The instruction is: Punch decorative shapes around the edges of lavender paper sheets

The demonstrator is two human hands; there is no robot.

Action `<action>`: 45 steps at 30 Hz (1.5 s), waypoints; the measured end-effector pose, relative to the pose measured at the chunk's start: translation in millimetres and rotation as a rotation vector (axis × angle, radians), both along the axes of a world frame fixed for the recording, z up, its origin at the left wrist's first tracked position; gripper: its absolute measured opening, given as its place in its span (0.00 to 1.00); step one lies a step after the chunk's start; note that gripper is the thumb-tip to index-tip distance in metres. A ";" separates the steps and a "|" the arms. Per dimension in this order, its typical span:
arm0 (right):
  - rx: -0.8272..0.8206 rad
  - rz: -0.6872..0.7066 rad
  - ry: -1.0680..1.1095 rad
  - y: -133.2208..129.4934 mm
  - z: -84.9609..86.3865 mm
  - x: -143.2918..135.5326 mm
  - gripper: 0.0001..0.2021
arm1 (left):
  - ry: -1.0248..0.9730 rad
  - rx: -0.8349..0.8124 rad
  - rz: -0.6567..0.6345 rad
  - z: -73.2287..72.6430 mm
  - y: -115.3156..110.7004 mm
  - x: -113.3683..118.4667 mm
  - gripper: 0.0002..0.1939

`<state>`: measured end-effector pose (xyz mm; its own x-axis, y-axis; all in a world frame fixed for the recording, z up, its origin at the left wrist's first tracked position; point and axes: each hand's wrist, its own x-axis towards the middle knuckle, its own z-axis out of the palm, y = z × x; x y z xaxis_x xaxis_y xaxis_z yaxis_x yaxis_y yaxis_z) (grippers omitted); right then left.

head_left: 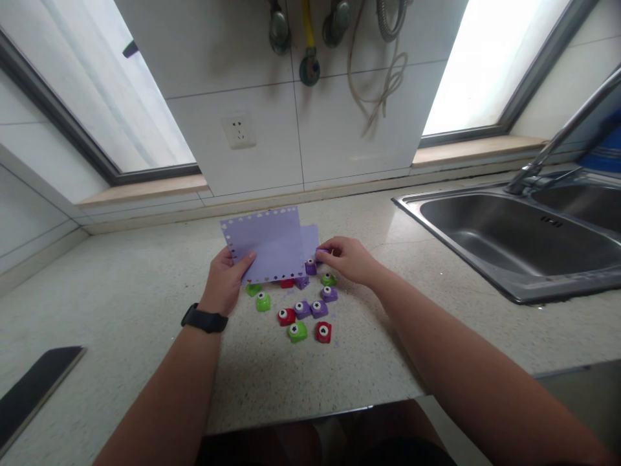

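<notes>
A sheet of purple paper (266,244), punched with small shapes along its top, left and bottom edges, is held up by my left hand (229,272), thumb on its face. My right hand (347,257) pinches a purple craft punch (321,254) at the sheet's right, mostly hidden by the fingers. Another purple sheet (310,238) shows behind the first. Below lie several small craft punches: a red punch (323,332), a green punch (297,331), a purple punch (319,308) and others. The held sheet partly covers a few of them.
A steel sink (485,226) with a faucet (533,165) is set in the counter (145,310) at right. A dark flat object (39,388) lies at the left front. Valves, a yellow pipe (307,26) and a socket (239,131) are on the wall behind.
</notes>
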<state>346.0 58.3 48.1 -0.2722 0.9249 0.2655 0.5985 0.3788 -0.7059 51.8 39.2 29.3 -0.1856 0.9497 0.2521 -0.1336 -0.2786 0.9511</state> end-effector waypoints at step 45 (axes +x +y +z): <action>0.460 0.414 -0.598 -22.5 1.7 -48.9 0.20 | -0.112 0.044 0.256 0.7 13.4 2.8 0.20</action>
<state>297.1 35.8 49.8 -0.7773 0.5563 0.2938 0.5718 0.8195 -0.0389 54.5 52.6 30.1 -0.4474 0.8570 0.2559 -0.1575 -0.3571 0.9207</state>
